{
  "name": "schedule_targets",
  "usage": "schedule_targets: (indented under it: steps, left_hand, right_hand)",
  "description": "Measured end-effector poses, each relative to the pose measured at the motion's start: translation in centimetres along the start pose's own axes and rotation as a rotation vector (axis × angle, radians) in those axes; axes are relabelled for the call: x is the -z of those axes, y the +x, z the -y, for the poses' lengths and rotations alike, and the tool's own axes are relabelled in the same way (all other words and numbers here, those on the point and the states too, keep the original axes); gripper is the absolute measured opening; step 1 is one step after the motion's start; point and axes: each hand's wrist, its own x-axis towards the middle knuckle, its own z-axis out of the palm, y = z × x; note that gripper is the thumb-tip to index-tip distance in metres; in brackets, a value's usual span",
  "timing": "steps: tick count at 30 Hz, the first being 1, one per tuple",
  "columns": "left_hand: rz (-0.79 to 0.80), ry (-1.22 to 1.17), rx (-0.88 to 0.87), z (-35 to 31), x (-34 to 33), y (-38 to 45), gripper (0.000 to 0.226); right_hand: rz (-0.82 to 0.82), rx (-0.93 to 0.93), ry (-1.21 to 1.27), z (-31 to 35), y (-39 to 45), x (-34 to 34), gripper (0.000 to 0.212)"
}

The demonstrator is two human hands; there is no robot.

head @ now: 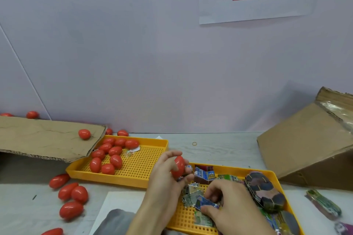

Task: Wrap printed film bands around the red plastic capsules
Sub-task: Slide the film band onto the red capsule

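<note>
Left hand (pixel 166 173) holds one red capsule (pixel 178 167), fingers (pixel 172 153) curled round it, above the gap between two yellow perforated trays. Right hand (pixel 229 202) is over the near tray (pixel 191 221), fingers pinching a blue printed film band (pixel 205 203) from the loose pile. Far tray (pixel 141 160) contains a cluster of red capsules (pixel 108 156); others lie on the desk (pixel 219 149) at left.

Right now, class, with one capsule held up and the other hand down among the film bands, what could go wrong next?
1. The left hand grips the red capsule above the tray's rim; it might slip and roll off.
2. The right hand pinches a blue film band in a loose pile, so it may lift several or crease one.
3. Loose capsules near the table edge could roll off.
</note>
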Motion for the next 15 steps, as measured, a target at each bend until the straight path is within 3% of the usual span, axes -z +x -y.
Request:
schedule_targets:
  steps: [15]
  left_hand:
    - [0.071, 0.167, -0.106, 1.3, 0.7, 2.9, 0.035]
  right_hand:
    - [-0.055, 0.015, 0.128, -0.6, 0.4, -0.7, 0.022]
